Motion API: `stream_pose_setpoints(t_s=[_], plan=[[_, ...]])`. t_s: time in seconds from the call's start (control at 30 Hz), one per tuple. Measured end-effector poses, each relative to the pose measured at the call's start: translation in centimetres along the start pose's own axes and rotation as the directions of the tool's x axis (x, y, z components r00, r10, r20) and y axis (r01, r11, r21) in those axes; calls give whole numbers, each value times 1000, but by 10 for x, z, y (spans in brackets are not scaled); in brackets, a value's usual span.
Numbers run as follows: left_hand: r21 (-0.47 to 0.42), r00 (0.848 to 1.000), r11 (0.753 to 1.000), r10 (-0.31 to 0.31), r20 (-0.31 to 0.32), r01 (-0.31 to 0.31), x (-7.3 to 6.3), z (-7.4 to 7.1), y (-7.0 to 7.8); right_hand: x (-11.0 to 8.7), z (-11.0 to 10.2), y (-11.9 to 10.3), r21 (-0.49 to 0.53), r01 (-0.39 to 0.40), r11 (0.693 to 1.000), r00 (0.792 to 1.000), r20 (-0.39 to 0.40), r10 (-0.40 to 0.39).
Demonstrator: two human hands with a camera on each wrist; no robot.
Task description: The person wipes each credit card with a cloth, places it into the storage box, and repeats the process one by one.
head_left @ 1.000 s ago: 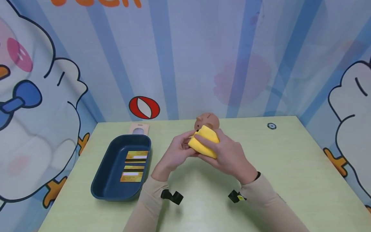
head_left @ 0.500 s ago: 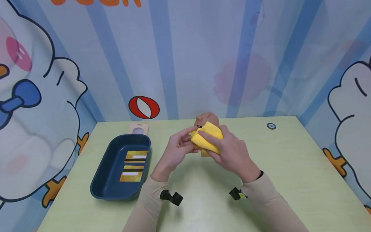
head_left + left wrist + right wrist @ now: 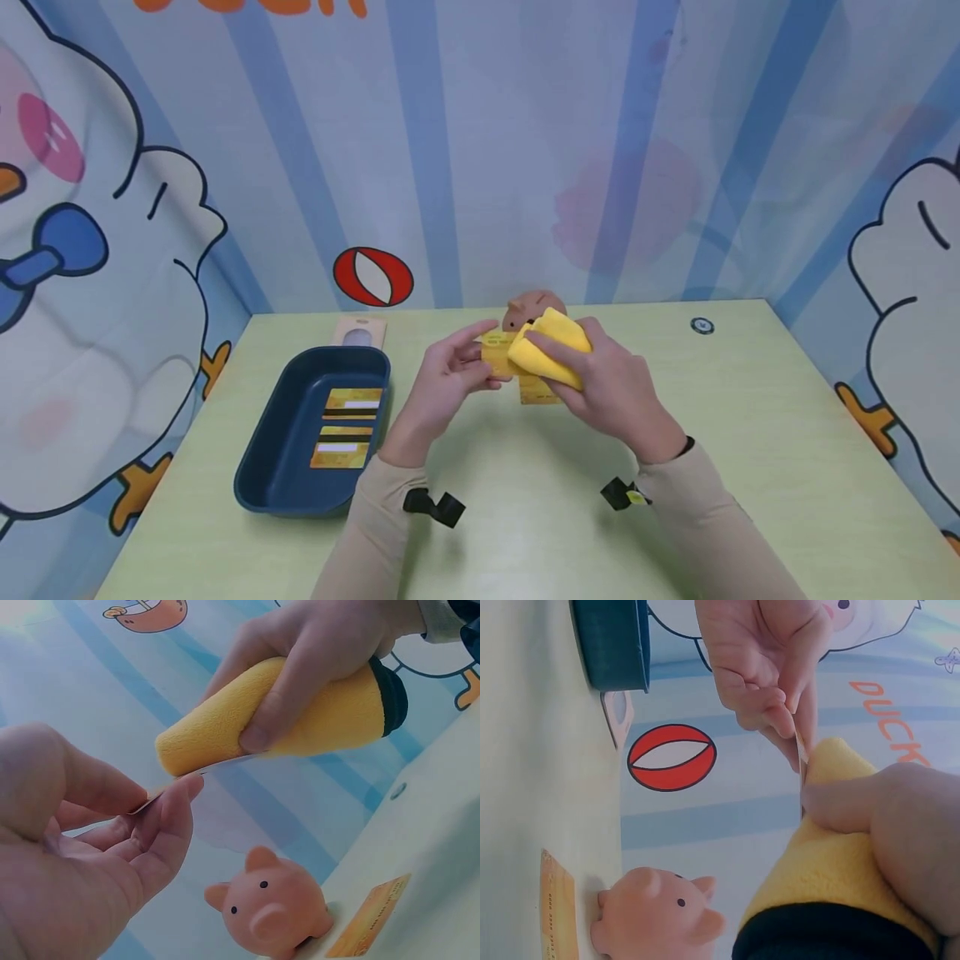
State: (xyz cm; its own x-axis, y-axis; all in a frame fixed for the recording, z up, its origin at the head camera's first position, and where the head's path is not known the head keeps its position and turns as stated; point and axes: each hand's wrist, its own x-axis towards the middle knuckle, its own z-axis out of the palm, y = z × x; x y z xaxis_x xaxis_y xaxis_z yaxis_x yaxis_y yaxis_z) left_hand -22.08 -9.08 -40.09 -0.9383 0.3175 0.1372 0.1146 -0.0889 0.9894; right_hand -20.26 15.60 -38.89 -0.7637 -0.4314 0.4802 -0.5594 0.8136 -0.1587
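My left hand (image 3: 442, 375) pinches a thin gold card (image 3: 495, 354) by its left edge, between thumb and fingers. A folded yellow cloth (image 3: 551, 346) with a dark edge is gripped in my right hand (image 3: 618, 387). In the left wrist view the cloth (image 3: 217, 724) lies against the card's right part and hides it, with the right thumb pressing from below. A second gold card (image 3: 536, 392) lies flat on the table beneath the hands. Just behind, a pink piggy bank (image 3: 534, 307) is partly covered by the cloth.
A dark blue tray (image 3: 258, 433) stands at the left with two gold cards (image 3: 351, 404) inside. Behind it lies a small pale box (image 3: 360, 332) with a round window. A dark round disc (image 3: 702, 326) sits at the back right, before the striped backdrop.
My right hand and the cloth have moved right along the held card, while the left hand has shifted slightly left. More of the held card and of the card on the table now shows.
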Motion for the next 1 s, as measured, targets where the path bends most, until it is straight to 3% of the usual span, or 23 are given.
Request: stream_pose_setpoints(t_s=[0.77, 1.0], plan=[[-81, 999, 996, -27, -45, 24, 1, -4, 0, 0, -8, 11, -12, -41, 999, 999, -10, 41], [-32, 997, 999, -33, -63, 31, 1, -5, 1, 0, -9, 14, -6, -57, 998, 998, -2, 57]])
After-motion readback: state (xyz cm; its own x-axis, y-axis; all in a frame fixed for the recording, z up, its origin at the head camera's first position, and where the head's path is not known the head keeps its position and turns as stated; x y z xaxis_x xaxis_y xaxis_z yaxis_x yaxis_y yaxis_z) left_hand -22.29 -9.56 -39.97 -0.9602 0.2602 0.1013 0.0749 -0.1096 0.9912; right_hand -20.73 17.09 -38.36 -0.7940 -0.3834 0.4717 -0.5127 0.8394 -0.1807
